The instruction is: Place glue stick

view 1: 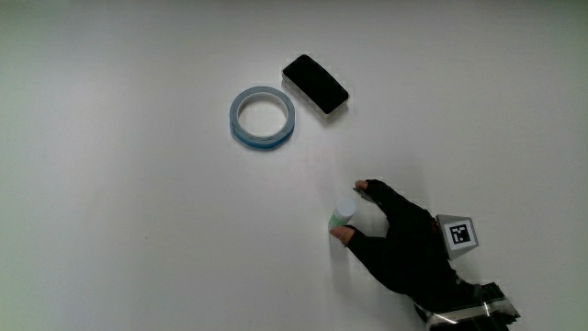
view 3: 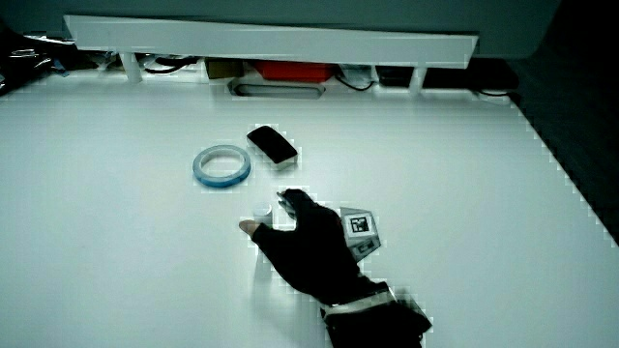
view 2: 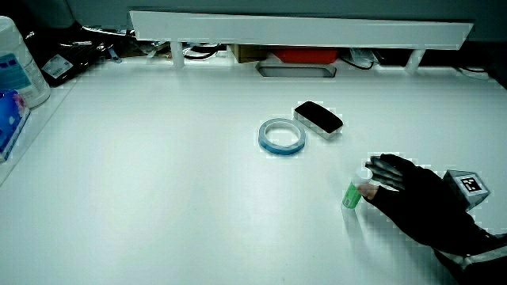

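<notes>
hands (view 1: pixel 400 241): fingers closed around glue stick (view 1: pixel 343 212) | stick: held upright on surface (view 1: pixel 138 230), long axis vertical, nearer the person than tape ring (view 1: pixel 262 117) | release: straight up, judged

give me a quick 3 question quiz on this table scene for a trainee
1. True or false: the tape ring touches the black eraser.
2. What does the hand hold? A) the tape ring B) the glue stick C) nothing
3. Fill in: compared with the tape ring, the glue stick is ____ to the person.

Key
1. False; they lie side by side with a gap, seen also in a side view.
2. B; thumb and fingers close around it, and it stands on the table.
3. Nearer.
</notes>
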A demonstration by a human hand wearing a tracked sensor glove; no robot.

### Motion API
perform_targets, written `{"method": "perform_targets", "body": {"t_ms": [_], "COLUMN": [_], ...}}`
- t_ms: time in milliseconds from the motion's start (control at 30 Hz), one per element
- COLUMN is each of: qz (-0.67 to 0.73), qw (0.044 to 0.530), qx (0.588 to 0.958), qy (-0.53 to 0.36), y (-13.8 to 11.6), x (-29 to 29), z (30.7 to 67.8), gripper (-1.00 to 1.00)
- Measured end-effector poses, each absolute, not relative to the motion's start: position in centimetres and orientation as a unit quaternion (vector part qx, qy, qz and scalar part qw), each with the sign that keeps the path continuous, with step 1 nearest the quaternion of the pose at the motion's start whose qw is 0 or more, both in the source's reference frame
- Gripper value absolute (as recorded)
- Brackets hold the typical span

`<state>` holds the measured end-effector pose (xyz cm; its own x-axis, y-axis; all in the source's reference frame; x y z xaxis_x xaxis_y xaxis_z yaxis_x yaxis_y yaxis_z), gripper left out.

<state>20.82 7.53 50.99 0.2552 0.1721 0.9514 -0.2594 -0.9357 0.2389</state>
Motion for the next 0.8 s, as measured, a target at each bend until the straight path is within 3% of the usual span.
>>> {"method": "perform_targets", "body": {"t_ms": [233, 533, 800], "qz": [0.57, 0.538, 0.511], "qw": [0.227, 0.302, 0.302], "qx": [0.788, 0.78, 0.792], "qy": [-0.057, -0.105, -0.144], "y": [5.9, 3.8, 2.6], "x": [21.8, 22.4, 23.7], "z": [49.3, 45.5, 42.3], "gripper": [-1.0, -1.0, -1.0]}}
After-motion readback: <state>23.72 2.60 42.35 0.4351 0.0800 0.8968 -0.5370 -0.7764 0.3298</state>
